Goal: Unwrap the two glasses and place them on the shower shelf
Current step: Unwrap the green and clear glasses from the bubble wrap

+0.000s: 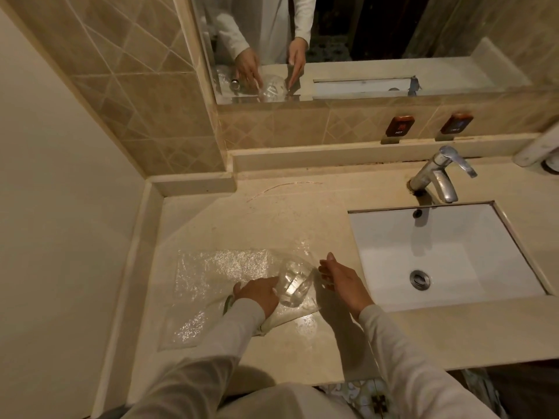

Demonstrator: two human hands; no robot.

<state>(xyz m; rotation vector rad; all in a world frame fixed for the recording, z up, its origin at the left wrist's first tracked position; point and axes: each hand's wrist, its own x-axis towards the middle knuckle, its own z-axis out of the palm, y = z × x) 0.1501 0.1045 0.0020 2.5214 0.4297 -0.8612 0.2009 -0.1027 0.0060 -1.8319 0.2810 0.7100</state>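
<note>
A clear glass lies on its side on the beige counter, still partly inside crinkled transparent wrap that spreads out to its left. My left hand rests against the glass's left side, fingers on the wrap. My right hand is at the glass's right end, fingers touching the wrap there. A second glass shows only in the mirror, behind my left hand's reflection; on the counter itself I cannot make it out.
A white rectangular sink with a chrome tap sits to the right. A raised ledge runs along the back wall under two small hot and cold plaques. The left wall meets the counter closely.
</note>
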